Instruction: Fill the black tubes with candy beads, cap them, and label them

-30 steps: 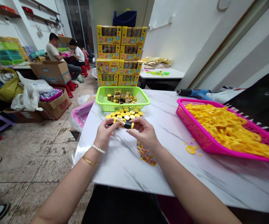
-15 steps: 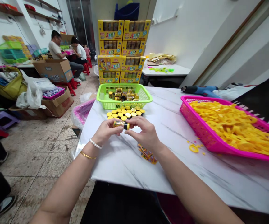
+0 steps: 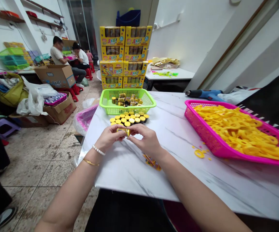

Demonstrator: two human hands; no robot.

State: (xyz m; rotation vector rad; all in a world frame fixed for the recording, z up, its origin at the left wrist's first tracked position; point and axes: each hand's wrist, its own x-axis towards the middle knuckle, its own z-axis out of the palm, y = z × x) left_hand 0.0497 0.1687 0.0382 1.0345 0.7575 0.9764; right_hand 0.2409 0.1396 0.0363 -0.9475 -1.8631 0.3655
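Between my two hands lies a small cylindrical container [image 3: 124, 131] with a printed yellow label, held sideways above the table. My left hand [image 3: 110, 137] pinches its left part, thumb in front. The fingers of my right hand [image 3: 145, 138] close on its yellow right end. Just beyond my hands stand several small containers with round yellow lids [image 3: 127, 123], grouped in rows. Behind them a green basket [image 3: 105, 106] holds several more small containers, some lying on their sides. Partly hidden by my right wrist is a pile of small colourful printed strips [image 3: 151, 161].
A pink basket [image 3: 199, 138] heaped with yellow plastic rings stands on the right, a loose yellow ring [image 3: 199, 153] beside it. A blue heat-gun-like tool [image 3: 207, 94] lies behind. Stacked yellow boxes [image 3: 112, 67] rise at the back. Two co-workers [image 3: 57, 53] sit at the far left.
The container has turned slightly in my hands, and its dark section beside the yellow end is now mostly hidden. My right fingers have shifted a little left. The view has tilted slightly.
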